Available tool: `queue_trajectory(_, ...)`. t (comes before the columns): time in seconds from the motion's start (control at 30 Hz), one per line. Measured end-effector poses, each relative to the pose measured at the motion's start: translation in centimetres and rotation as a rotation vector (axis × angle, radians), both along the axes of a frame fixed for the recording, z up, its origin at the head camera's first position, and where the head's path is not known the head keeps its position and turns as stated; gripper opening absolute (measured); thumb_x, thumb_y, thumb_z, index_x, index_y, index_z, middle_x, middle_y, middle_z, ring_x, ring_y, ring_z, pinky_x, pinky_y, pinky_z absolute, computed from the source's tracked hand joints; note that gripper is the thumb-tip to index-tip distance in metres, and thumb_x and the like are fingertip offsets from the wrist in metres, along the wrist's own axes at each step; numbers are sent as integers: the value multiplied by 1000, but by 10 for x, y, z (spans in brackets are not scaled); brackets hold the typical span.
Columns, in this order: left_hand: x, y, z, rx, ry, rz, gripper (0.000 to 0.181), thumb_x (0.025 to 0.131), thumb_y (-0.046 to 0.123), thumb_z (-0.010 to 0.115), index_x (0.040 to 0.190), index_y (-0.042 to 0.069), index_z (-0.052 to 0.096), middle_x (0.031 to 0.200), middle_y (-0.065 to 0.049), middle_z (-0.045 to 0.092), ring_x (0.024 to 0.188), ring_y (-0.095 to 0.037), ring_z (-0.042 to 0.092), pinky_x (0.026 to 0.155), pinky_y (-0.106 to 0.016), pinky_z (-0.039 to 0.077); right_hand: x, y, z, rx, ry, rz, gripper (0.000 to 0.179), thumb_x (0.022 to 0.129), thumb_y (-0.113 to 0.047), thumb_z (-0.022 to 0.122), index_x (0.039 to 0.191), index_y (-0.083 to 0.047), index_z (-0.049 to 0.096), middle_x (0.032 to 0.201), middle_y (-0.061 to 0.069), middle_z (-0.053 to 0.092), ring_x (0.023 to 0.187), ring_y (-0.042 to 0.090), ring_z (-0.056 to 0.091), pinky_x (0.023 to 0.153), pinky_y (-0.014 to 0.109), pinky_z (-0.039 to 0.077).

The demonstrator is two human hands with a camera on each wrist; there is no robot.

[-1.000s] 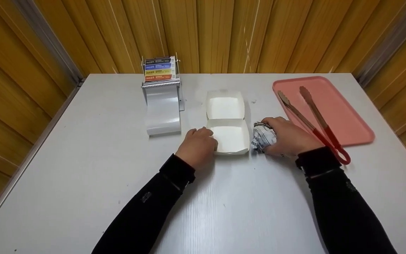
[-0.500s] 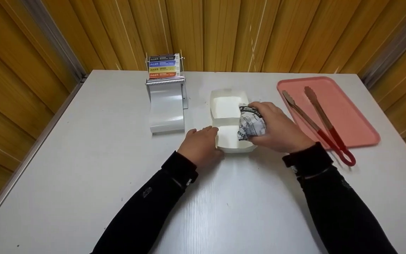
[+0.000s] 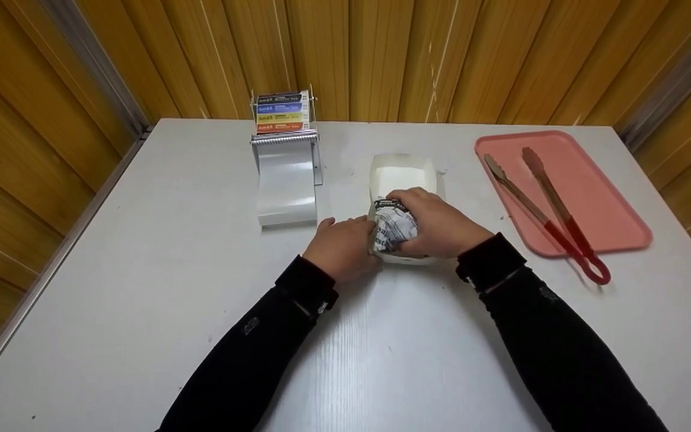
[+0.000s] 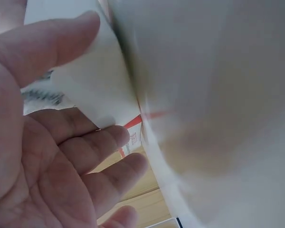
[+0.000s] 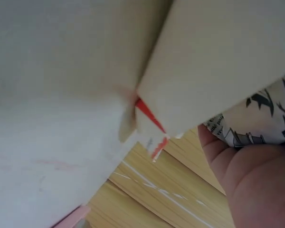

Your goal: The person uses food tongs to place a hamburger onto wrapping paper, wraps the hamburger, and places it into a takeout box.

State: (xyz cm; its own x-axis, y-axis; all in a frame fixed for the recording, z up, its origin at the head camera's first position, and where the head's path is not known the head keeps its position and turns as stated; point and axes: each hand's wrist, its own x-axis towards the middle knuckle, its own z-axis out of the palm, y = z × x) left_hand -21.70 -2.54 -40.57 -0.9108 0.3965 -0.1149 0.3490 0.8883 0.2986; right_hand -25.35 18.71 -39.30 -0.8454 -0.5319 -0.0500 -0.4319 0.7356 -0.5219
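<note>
An unfolded white burger box [image 3: 405, 173] lies on the table with its lid half toward the back. My left hand [image 3: 341, 247] pinches the left wall of its front half; in the left wrist view the thumb [image 4: 61, 42] lies on one side of the card and the index finger passes behind it. My right hand [image 3: 441, 223] grips a newsprint paper-wrapped burger [image 3: 394, 225], which sits inside the front half against that left wall. Much of the front half is hidden by the right hand. In the right wrist view, printed wrapping shows past the box's card.
At the back left stands a metal dispenser [image 3: 284, 139] with a color-banded label roll [image 3: 282, 114] and a glossy strip [image 3: 287, 186] hanging forward. A pink tray [image 3: 612, 210] lies at right. Red-handled tongs [image 3: 567, 210] rest across it, handle end past its front edge.
My right hand has carried the wrapped burger leftward from the table beside the box, over the rim and into its front half. The left hand has stayed at the box's left wall.
</note>
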Motion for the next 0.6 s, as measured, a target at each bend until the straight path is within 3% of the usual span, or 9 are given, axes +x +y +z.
queue_trajectory(0.13,-2,-3,5,50,-55,2,73,84,49,83,144,15,59,143,-2,68,127,-26,67,125,-60,29,-1,0,-8,44,-2,17,88,78,-29,91,153,-19,48,140,11,56,123,28,54,106,47,49)
queue_trajectory(0.23,-6,-6,11,125,-115,22,77,82,52,86,144,16,56,132,-1,71,117,-25,68,118,-52,41,-1,0,-11,68,-8,8,90,76,-26,89,155,-20,47,138,10,56,121,28,55,103,46,50)
queue_trajectory(0.37,-14,-10,19,231,-174,37,84,85,47,86,156,26,46,147,2,62,129,-23,62,111,-45,50,0,0,-11,86,-13,-2,90,77,-27,87,157,-22,45,138,10,52,119,27,55,100,45,52)
queue_trajectory(0.47,-22,-9,20,276,-195,-32,82,89,38,85,159,35,43,155,7,56,136,-19,56,115,-43,46,0,-1,-11,86,-23,-6,91,79,-29,88,158,-24,44,137,11,46,117,29,55,97,45,54)
queue_trajectory(0.6,-33,-10,19,300,-224,-103,81,87,32,87,158,38,47,152,6,58,135,-16,54,117,-39,44,0,-1,-11,93,-20,-9,90,80,-30,89,158,-28,43,135,12,43,114,29,57,95,43,55)
